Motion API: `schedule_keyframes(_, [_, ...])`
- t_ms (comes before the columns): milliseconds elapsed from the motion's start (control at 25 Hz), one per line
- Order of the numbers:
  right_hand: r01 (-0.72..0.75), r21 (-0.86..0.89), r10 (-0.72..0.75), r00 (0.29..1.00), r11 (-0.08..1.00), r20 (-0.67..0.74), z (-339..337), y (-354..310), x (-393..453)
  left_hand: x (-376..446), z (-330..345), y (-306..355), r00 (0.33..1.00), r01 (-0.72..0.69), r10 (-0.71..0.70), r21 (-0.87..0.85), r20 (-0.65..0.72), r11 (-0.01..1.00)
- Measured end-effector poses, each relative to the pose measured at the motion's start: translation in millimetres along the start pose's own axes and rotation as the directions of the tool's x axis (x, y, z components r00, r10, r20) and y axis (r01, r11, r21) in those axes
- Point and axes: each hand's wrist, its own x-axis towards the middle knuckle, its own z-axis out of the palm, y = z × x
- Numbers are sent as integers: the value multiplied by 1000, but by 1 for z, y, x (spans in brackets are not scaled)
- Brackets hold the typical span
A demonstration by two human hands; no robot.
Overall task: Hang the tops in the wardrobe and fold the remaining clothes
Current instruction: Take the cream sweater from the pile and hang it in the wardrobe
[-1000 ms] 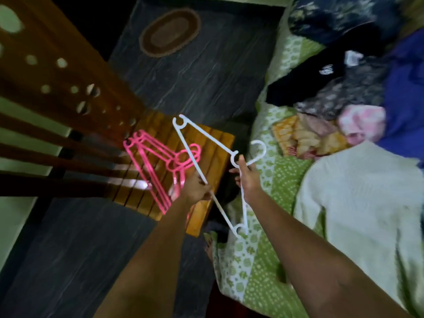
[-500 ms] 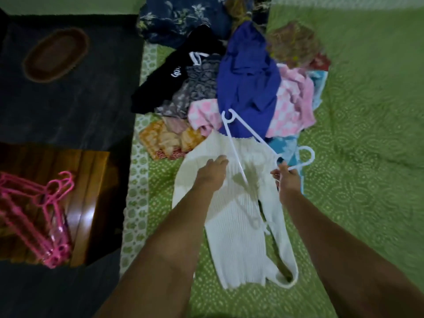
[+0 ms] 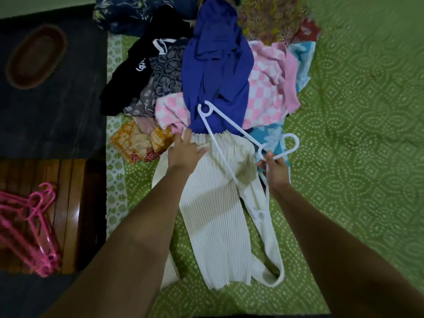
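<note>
**White hanger held over the cream top on the bed**

The cream top [image 3: 213, 216] lies flat on the green bed [image 3: 344, 157], near its left edge. The left hand [image 3: 183, 152] rests on the top's far hem, fingers straight and slightly spread. The right hand [image 3: 275, 167] pinches the white hanger [image 3: 229, 143] just below its hook, fingers curled round the neck; the hanger slants across the top, its far end over the blue garment [image 3: 215, 65].

Beyond the top a heap of clothes crowds the bed: the blue garment, a pink checked piece [image 3: 266, 88], a black top [image 3: 130, 67], a dark patterned cloth [image 3: 165, 74], an orange cloth [image 3: 137, 141]. The blue and pink pieces touch the top's far hem. Off the left edge, pink hangers [image 3: 29, 228] lie on a wooden stool [image 3: 71, 203].
</note>
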Motion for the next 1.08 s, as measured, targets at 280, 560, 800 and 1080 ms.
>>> schedule_keyframes(280, [148, -260, -119, 985, 954, 125, -6, -8, -2, 8, -8, -5, 910, 408, -376, -211, 175, 888])
schedule_keyframes(560, [317, -476, -241, 947, 820, 214, -2, -45, -23, -18, -46, -27, 838, 446, -188, -443, 513, 778])
schedule_keyframes(800, [513, -682, -236, 854, 520, 463, 44, -84, -57, -58, -122, 18, 795, 390, -50, -446, 605, 805])
schedule_keyframes(1080, [588, -695, -172, 800, 414, 574, 53, -94, -98, -98, -164, 34, 843, 295, 157, -687, 514, 664])
